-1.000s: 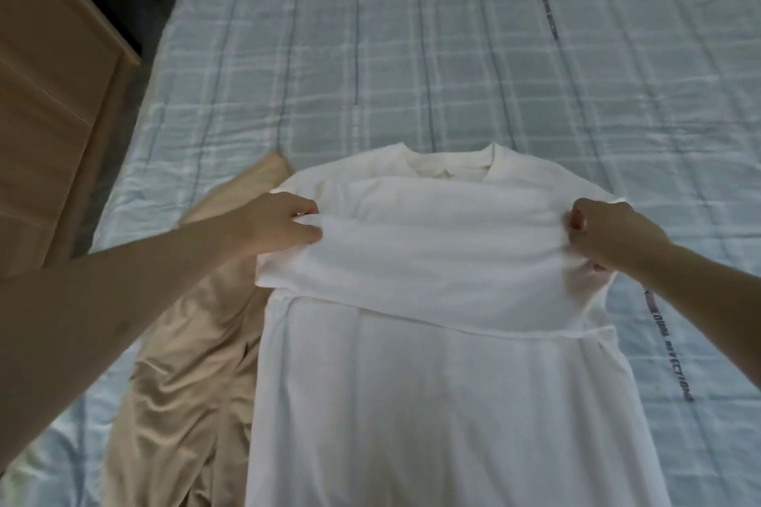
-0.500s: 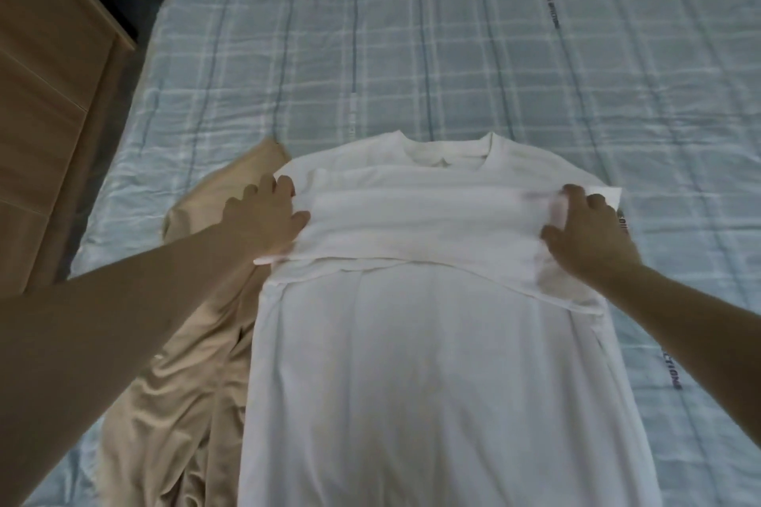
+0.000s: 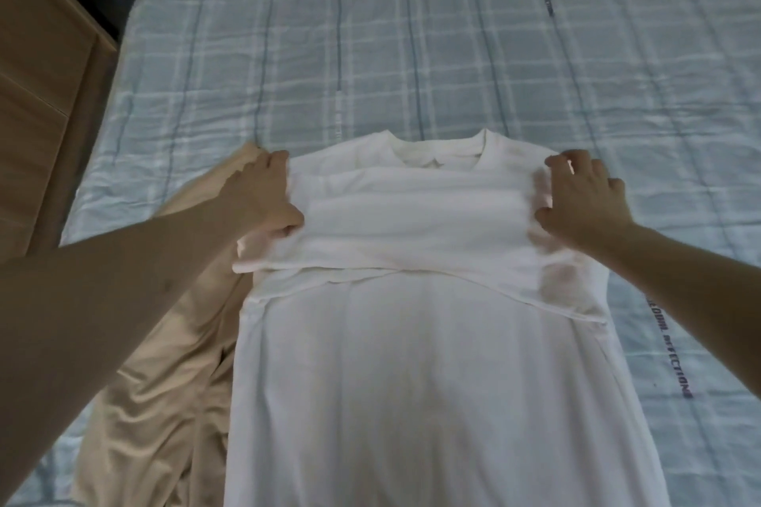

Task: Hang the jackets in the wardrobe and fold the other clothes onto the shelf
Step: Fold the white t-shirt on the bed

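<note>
A soft white T-shirt (image 3: 412,362) lies flat on the plaid quilted bedspread (image 3: 412,45), sleeves folded across its chest. The left hand (image 3: 263,198) and right hand (image 3: 584,198) press its shoulders with fingers spread and relaxed. A crumpled, satiny beige garment (image 3: 164,383) lies partly under its left edge, near a wooden cabinet (image 3: 37,66).

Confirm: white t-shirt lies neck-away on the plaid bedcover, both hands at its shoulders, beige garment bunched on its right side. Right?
Not quite. The head view shows the beige garment on the left side of the white t-shirt, under the left hand. The right hand and the plaid bedcover match your statement.
</note>
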A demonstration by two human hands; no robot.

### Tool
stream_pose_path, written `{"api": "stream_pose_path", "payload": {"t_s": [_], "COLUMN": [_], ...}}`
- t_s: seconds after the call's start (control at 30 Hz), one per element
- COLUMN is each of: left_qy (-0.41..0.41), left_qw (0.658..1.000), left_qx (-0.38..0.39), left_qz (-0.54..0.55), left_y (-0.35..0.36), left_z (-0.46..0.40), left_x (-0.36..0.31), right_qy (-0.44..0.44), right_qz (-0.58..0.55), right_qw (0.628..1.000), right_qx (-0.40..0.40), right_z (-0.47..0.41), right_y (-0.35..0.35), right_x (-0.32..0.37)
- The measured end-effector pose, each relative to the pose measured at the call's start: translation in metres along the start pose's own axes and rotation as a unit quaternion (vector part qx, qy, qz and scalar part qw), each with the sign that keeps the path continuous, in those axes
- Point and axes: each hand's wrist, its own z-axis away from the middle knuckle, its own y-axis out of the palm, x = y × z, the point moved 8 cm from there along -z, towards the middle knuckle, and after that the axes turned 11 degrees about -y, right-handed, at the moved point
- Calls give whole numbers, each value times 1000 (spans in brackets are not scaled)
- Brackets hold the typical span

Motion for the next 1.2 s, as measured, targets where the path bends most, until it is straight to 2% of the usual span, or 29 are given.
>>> {"api": "stream_pose_path", "payload": {"t_s": [0.17,0.3,0.43,0.53,0.63,0.77,0.9,1.0,1.07,1.2], "left_qy": [10,-10,-10,3,37,59,119,175,208,272], "left_qw": [1000,998,996,998,997,989,967,954,948,951], "left_qx": [-10,45,63,38,-61,-114,-175,-178,-171,-83], "left_qz": [23,38,60,50,-14,67,138,168,172,124], "left_y": [-13,-12,-11,-17,-32,-47,-61,-56,-41,24], "left_z": [-9,-13,-9,1,19,59,115,160,191,252], "left_x": [-2,-2,-10,-10,-12,-9,-8,-9,-4,13], "right_qy": [9,31,23,12,-35,-126,-245,-322,-342,-418], "right_qz": [-15,-29,18,20,69,95,44,44,29,20], "right_qw": [994,988,983,988,993,987,969,944,936,906], "right_qx": [110,150,180,154,86,-1,-5,-53,-79,-57], "right_z": [-29,-41,-42,-35,-22,8,54,102,137,226], "right_y": [12,13,6,0,-14,-40,-60,-73,-71,-34], "right_x": [-10,-21,-26,-26,-16,-4,6,12,11,15]}}
